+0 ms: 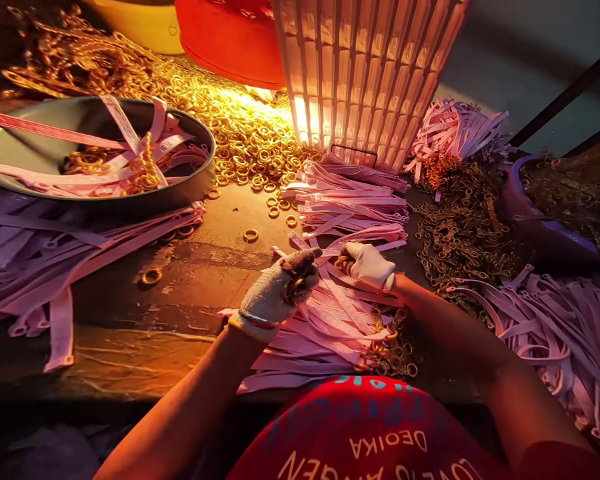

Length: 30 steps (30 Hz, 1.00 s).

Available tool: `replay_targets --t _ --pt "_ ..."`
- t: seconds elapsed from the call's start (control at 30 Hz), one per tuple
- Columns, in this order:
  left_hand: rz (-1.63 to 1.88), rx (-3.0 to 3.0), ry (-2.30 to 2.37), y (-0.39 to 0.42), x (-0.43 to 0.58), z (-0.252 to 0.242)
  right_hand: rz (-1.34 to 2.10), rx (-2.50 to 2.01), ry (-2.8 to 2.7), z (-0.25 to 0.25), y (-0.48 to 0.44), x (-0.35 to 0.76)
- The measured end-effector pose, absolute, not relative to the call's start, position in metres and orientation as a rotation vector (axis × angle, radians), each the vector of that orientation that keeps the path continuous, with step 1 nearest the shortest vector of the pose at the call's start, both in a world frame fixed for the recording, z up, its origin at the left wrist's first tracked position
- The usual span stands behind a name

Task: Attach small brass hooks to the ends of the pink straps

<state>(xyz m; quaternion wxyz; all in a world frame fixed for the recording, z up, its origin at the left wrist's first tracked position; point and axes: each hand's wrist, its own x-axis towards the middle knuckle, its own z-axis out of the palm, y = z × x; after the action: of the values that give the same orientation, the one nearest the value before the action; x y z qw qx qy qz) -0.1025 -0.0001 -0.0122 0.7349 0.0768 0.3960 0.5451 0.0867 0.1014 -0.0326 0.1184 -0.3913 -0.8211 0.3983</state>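
My left hand (pixel 289 283), in a white knit glove with dark, soiled fingers, is curled around several gold-coloured metal rings (pixel 297 288). My right hand (pixel 367 265), gloved in white too, has its fingers pinched at a small cluster of rings (pixel 344 263) just to its left. Both hands hover over or rest on a layer of pink straps (pixel 325 320) spread at the front of the table; exact contact is hard to tell. Beside these straps, under my right forearm, lie gold rings and short chain pieces (pixel 393 347).
A large heap of gold rings (pixel 250 143) glows under a red lamp shade (pixel 230 40). At left stands a round metal pan (pixel 211 143) of straps and chains. A ribbed plastic panel (pixel 360 80) stands behind stacked straps (pixel 350 200). Chains (pixel 460 227) and more straps (pixel 565 340) lie right.
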Motion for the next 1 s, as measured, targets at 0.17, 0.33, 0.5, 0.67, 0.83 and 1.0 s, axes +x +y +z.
replay_targets --t 0.17,0.33,0.5,0.67,0.83,1.0 --pt "1.151 0.620 0.983 -0.011 -0.088 -0.015 1.520 -0.923 -1.987 -0.021 0.072 0.101" --pt "0.937 1.002 1.122 -0.022 -0.071 -0.008 1.289 -0.981 -2.079 -0.011 0.032 0.117" --pt "0.897 0.959 1.061 -0.026 -0.057 -0.008 0.513 -1.129 -2.574 -0.005 0.010 0.128" --pt "0.927 0.641 0.956 -0.018 -0.046 -0.005 0.044 -1.240 -2.668 0.005 0.001 0.131" --pt "0.837 0.506 0.934 -0.011 -0.038 -0.008 0.095 -1.259 -2.579 0.009 -0.004 0.142" --pt "0.638 0.718 1.047 0.012 -0.021 -0.010 0.452 -1.493 -2.523 0.002 0.003 0.170"
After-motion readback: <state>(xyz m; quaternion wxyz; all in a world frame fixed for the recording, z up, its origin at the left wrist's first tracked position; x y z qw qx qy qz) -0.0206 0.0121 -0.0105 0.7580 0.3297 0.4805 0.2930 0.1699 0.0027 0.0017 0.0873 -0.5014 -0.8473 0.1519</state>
